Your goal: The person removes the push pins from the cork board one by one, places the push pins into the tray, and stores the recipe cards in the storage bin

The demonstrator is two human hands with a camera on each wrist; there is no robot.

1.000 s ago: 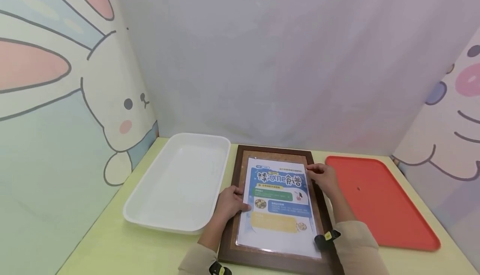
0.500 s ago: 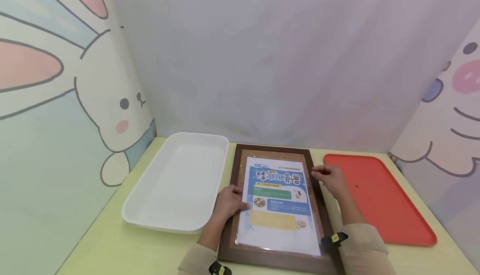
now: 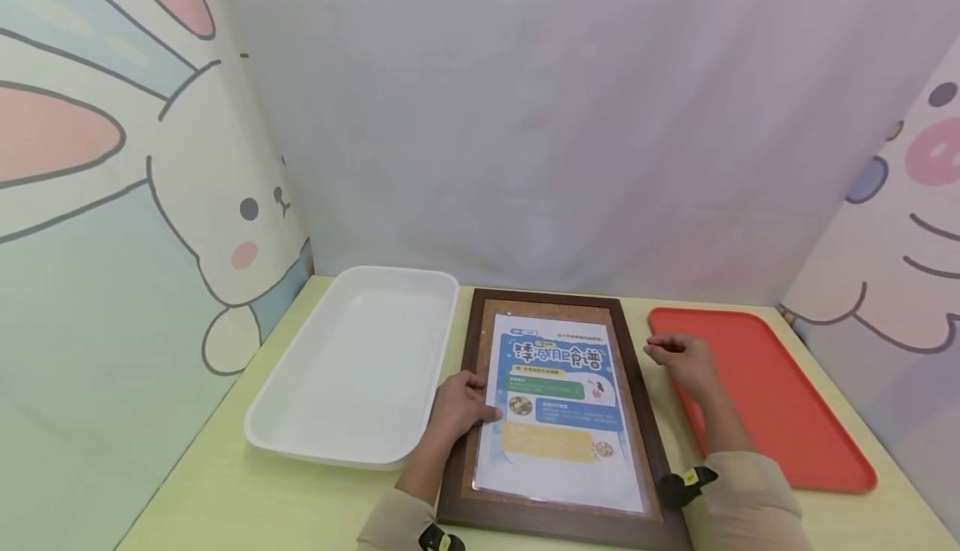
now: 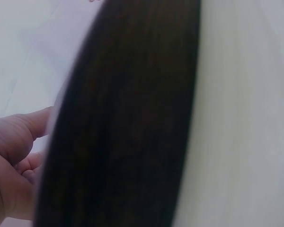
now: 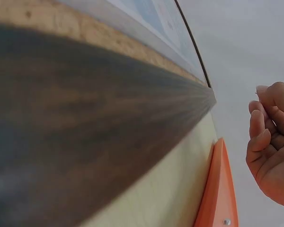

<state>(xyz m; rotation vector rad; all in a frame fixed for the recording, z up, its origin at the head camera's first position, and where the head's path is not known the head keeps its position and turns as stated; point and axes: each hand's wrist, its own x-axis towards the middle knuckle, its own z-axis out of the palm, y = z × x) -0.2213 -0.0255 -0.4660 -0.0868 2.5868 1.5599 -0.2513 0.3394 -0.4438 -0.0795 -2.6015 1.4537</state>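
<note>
A cork board with a dark brown frame (image 3: 652, 418) lies on the table. On its cork lies a printed sheet (image 3: 558, 484) with a blue heading, shiny like plastic. My left hand (image 3: 459, 405) rests on the board's left side, thumb on the sheet's left edge. My right hand (image 3: 686, 363) is raised between the board and the red tray (image 3: 780, 418). Its thumb and forefinger pinch a tiny thumbtack (image 5: 256, 93), mostly hidden, with a thin point showing in the right wrist view. In that view another small shiny thumbtack (image 5: 226, 222) sits on the tray.
To the left of the board stands a deep white tray (image 3: 352, 368). A grey curtain (image 3: 525, 117) hangs behind the pale yellow table (image 3: 247, 501). Cartoon-printed panels (image 3: 90, 309) close in both sides.
My right hand has left the sheet's upper right edge and moved right, past the frame to the red tray's near edge. The left hand stays in place.
</note>
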